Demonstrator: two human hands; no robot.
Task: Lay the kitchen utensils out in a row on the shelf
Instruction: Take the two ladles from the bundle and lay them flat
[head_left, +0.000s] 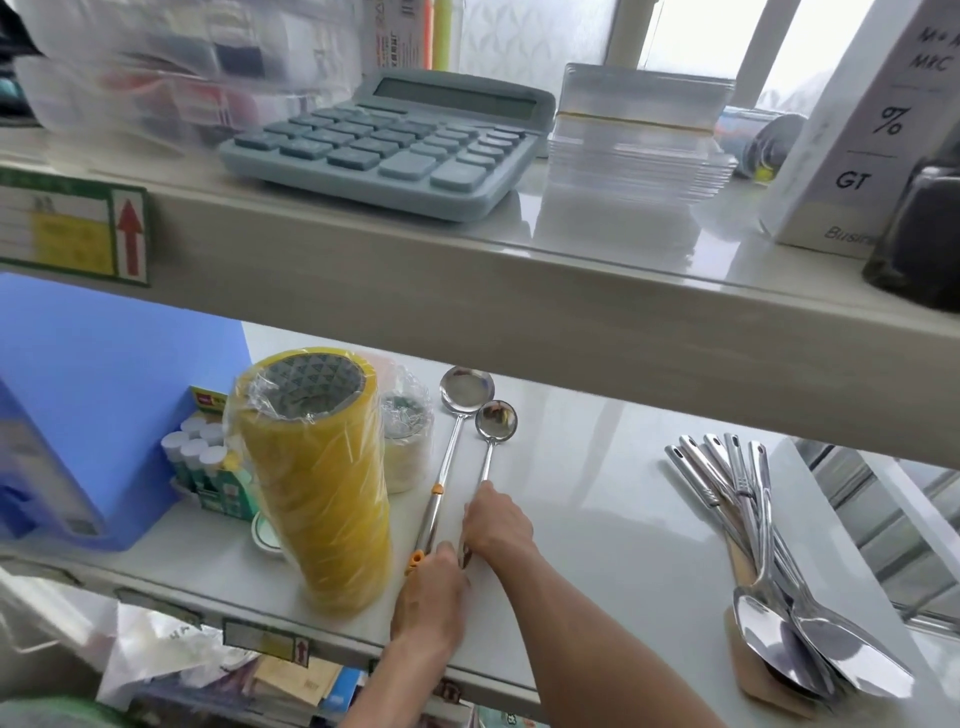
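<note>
Two steel ladles lie side by side on the white lower shelf (597, 493), bowls pointing away from me. The larger ladle (452, 447) has orange bands on its handle; my left hand (431, 597) rests at its near end, fingers curled by the orange tip. My right hand (498, 525) is closed on the handle of the smaller ladle (493, 431), just right of the first. A pile of several steel spatulas and spoons (769, 561) lies at the right of the shelf, handles away from me, blades overlapping at the front.
A tall stack of yellow tape rolls (317, 483) stands left of the ladles, with a wrapped bundle (405, 436), glue sticks (202, 457) and a blue box (62, 415) further left. The upper shelf edge (467, 291) overhangs, carrying a calculator (395, 140) and clear containers (639, 135).
</note>
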